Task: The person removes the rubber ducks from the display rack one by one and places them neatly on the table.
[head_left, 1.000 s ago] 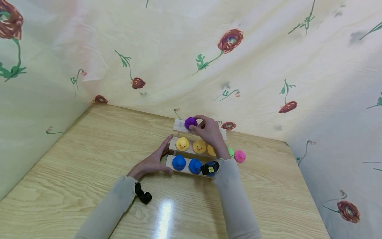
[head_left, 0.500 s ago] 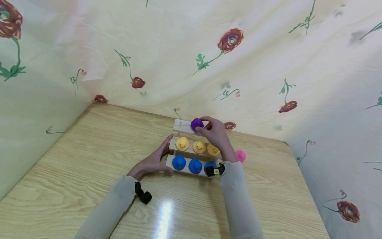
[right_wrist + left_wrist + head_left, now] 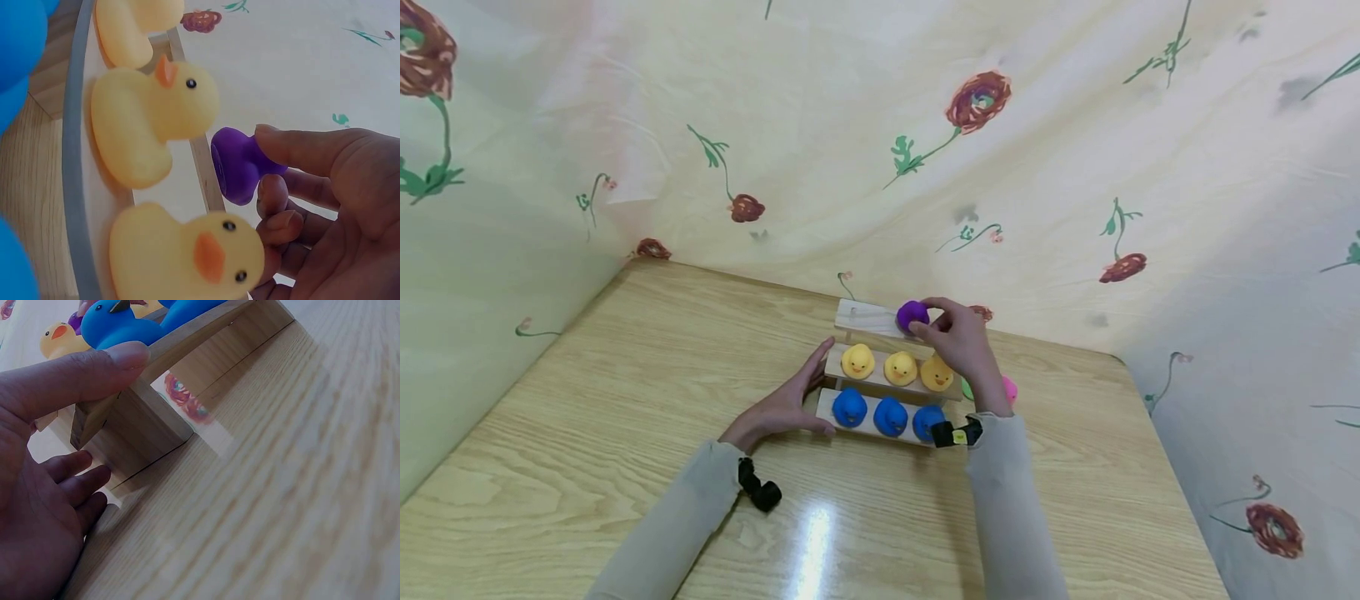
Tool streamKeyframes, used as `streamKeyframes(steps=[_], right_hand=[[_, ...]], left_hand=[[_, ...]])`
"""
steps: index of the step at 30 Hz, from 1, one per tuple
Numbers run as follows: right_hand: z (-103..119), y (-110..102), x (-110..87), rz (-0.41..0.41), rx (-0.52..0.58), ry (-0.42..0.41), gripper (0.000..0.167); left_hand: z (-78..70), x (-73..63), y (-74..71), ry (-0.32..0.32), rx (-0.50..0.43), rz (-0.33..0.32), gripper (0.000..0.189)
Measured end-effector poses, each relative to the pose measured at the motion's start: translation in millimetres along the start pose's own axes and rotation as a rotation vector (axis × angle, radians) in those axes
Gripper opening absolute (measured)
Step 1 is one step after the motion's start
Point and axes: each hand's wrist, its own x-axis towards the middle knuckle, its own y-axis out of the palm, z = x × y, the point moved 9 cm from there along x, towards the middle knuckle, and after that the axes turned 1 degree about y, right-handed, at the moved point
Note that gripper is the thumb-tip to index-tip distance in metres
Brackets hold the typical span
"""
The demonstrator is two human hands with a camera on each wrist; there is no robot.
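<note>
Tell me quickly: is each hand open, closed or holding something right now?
Left hand: open, at the end of the rack.
Right hand: closed, pinching the purple duck.

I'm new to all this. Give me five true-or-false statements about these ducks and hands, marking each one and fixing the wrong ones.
1. The right hand pinches the purple duck. True.
2. Three yellow ducks sit on the rack. True.
3. No ducks sit in front of the yellow ones. False: three blue ducks do.
4. The left hand is at the rack's left end. True.
5. Nothing shows to the right of the rack. False: a pink toy does, partly hidden.
</note>
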Motion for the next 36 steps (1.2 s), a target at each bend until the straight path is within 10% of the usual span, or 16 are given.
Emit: streamKeyframes(steps=[36], right_hand=[[-41, -44, -22.0, -0.086, -0.022, 0.049, 0.042]], left_hand=[[-0.3, 0.4, 0.4, 0.015, -0.002, 0.000, 0.131]])
